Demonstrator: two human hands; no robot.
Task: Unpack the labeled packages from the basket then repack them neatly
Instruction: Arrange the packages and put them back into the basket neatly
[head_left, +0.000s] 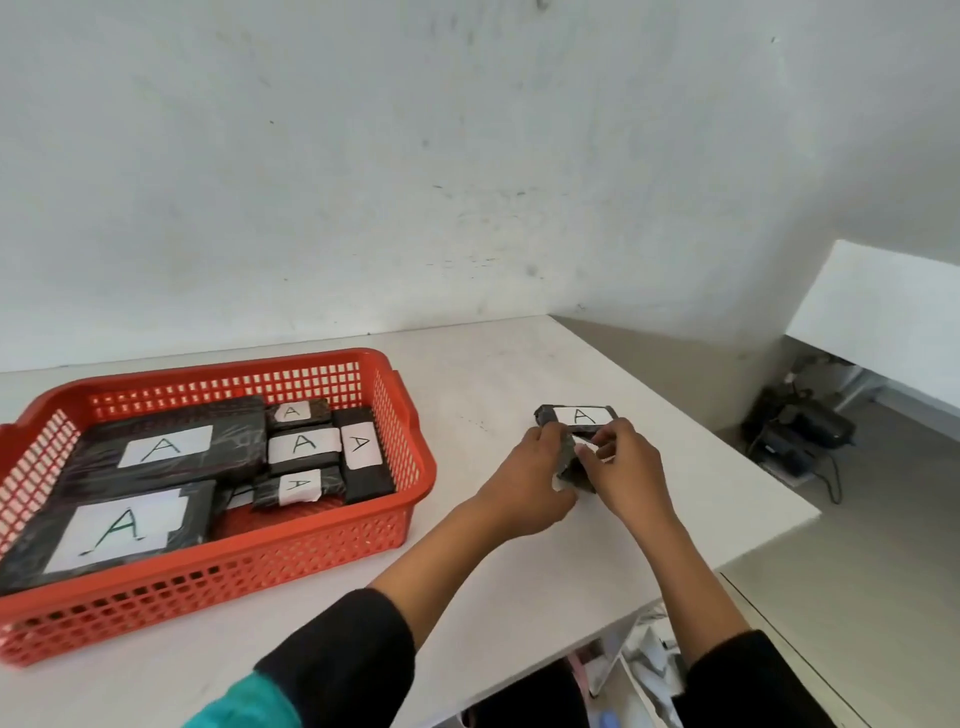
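Unpacking under way, right of centre: left hand (524, 470) and right hand (621, 462) pinching a small dark package (571, 465) beside a labelled package (577, 418); six more waiting in red basket (332, 540), lower left. Next, probably: setting down, reaching back.

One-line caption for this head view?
Both hands hold a small package beside another; six remain in the red basket.

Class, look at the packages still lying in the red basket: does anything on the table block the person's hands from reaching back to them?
Nothing visible does. Bare white table lies between the hands and the red basket, whose open top leaves the packages exposed. Both hands, left and right, are busy with a small dark package near another labelled package.
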